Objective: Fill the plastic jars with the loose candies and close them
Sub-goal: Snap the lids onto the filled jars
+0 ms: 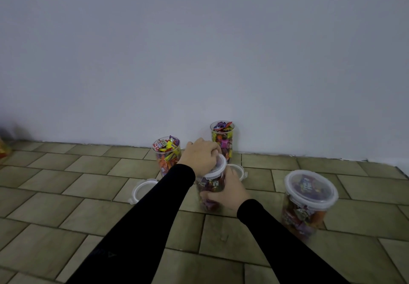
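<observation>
A clear plastic jar [212, 189] full of wrapped candies stands on the tiled floor in the middle. My left hand [200, 154] lies on top of its white lid [219, 167], fingers curled over the rim. My right hand [228, 191] grips the jar's side. A lidded jar [306, 204] of candies stands to the right. Two open, filled jars stand by the wall, one at left [167, 154] and a taller one at right [223, 137]. Loose lids lie on the floor, one at left [141, 189] and one [238, 169] behind my right hand.
A plain white wall [199, 51] rises just behind the jars. The floor [66, 195] is olive-brown tile. Something yellow and red [3, 148] shows at the far left edge, mostly cut off.
</observation>
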Demonstrator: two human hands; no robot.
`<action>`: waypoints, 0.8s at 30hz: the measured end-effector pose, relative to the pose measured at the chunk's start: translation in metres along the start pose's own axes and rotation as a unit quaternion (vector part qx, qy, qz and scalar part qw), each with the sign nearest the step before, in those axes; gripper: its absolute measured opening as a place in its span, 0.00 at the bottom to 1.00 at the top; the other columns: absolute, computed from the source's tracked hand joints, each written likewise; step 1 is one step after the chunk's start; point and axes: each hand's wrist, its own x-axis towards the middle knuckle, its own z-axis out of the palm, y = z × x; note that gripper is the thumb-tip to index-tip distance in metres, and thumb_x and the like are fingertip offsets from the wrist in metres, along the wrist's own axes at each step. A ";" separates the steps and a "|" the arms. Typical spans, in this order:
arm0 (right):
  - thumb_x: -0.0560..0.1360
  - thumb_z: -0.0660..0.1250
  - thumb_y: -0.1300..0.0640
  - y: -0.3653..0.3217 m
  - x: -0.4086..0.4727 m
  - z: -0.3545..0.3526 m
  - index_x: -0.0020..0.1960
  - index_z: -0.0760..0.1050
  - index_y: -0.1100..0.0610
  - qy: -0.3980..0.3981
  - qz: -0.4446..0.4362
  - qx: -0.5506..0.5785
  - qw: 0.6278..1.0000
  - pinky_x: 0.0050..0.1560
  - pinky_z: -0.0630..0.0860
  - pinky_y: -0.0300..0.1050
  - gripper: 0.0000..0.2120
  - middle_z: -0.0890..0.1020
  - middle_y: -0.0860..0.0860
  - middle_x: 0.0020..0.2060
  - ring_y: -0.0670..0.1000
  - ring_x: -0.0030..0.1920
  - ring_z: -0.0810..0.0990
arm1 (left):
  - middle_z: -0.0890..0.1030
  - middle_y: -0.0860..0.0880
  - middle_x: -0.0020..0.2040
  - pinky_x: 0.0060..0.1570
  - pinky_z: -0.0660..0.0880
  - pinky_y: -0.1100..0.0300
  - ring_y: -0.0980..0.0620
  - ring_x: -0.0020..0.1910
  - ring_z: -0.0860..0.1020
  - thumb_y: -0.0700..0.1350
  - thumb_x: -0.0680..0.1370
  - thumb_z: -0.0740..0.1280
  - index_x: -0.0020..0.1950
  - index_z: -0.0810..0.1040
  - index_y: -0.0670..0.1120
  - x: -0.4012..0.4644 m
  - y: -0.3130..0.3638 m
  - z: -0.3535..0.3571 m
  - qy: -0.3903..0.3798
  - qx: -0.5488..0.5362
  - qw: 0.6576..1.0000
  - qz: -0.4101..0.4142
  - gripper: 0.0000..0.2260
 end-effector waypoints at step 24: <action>0.62 0.79 0.50 0.002 0.005 0.007 0.69 0.61 0.57 0.015 0.002 -0.033 0.999 0.65 0.68 0.44 0.43 0.69 0.54 0.61 0.52 0.63 0.69 | 0.82 0.51 0.50 0.47 0.68 0.65 0.57 0.45 0.77 0.57 0.72 0.73 0.56 0.82 0.47 -0.042 -0.018 0.006 0.157 -0.238 0.944 -0.168 0.18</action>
